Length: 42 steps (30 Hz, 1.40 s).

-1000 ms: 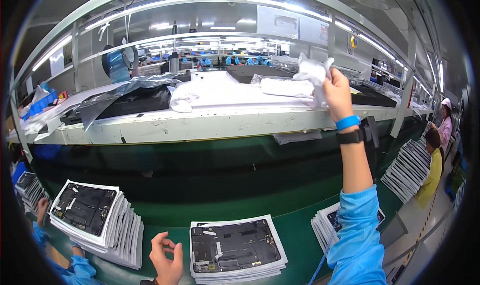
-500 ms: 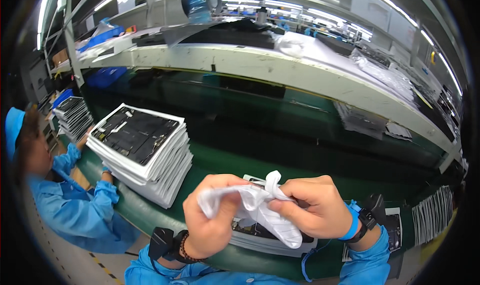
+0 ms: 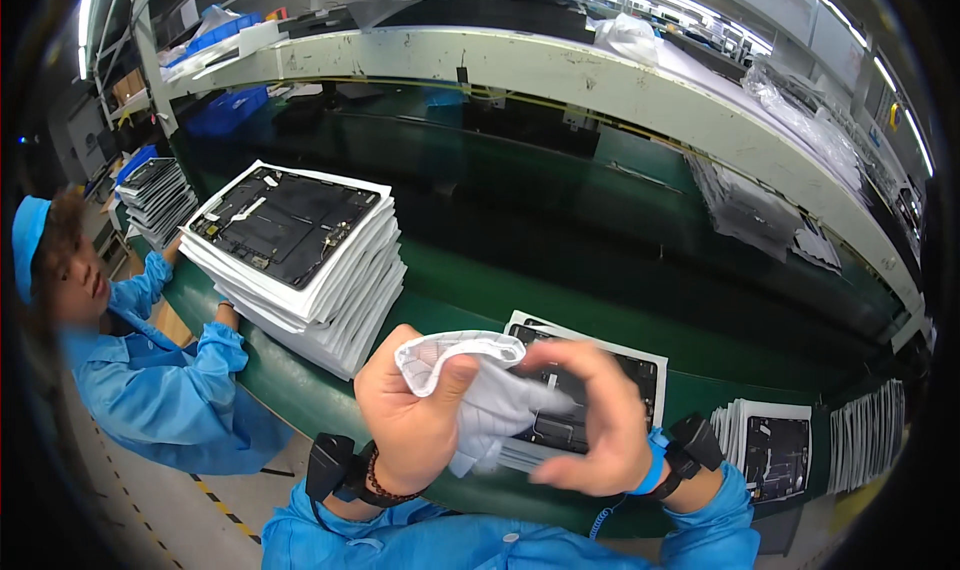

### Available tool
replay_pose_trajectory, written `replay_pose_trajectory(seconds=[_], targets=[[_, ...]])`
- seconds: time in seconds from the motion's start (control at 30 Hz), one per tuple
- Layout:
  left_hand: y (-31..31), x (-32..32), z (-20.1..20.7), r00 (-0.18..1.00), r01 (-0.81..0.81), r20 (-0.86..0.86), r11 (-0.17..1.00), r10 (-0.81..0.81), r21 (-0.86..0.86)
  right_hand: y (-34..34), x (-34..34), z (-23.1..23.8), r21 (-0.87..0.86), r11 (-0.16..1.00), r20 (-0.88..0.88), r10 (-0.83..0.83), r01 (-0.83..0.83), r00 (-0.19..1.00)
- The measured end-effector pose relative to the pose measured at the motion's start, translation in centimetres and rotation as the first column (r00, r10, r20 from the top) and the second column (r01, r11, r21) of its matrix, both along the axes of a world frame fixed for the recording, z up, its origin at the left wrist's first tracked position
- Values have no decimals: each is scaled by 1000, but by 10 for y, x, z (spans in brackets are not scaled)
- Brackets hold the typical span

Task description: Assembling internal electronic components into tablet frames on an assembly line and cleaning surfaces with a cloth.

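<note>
My left hand [image 3: 402, 420] is closed on a white cloth glove [image 3: 488, 402] with faint lines, its thumb at the cuff. The cuff gapes toward the top and the rest hangs down. My right hand [image 3: 610, 428] is just right of the glove, fingers apart and curved, slightly smeared by motion. I cannot tell if its fingertips touch the cloth. Behind and below both hands, a black panel with electronic parts [image 3: 632, 378] lies on white sheeting, partly hidden by them.
A tall stack of black panels with white sheets [image 3: 300, 240] stands left on the green bench [image 3: 480, 270]. More panels [image 3: 775, 455] and upright sheets [image 3: 865, 435] are at right. A shelf beam [image 3: 520, 65] crosses behind. A co-worker in blue [image 3: 165, 370] sits at left.
My right hand has let go of the glove's fingers and spread beside it. The glove's cuff now gapes wider. The view has shifted downward, showing more of the panel below.
</note>
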<state>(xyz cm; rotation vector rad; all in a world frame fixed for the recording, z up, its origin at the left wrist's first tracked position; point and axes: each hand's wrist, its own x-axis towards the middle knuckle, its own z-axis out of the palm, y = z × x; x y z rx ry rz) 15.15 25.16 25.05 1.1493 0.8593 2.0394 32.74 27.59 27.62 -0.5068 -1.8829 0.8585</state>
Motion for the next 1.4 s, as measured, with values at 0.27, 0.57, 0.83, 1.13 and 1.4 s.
replay_pose_trajectory(seconds=[0.27, 0.57, 0.83, 1.13, 1.4], targets=[[8, -1, -1, 995, 73, 73, 997, -71, -20, 1, 5, -22, -449, 893, -179, -54, -33, 982], [11, -2, -4, 987, 142, 70, 990, -143, 10, -4, -5, -12, -629, 738, -345, 18, -245, 939], [15, -1, 1, 916, 372, 172, 928, -363, -22, 18, 4, -15, -701, 633, -456, -44, -328, 889], [10, 0, 4, 895, 410, 235, 907, -380, -97, 15, 9, -12, -694, 620, -510, -65, -365, 858], [2, 8, -21, 948, 77, -314, 992, -42, 98, 22, 25, 21, -55, 998, 98, 20, -15, 995]])
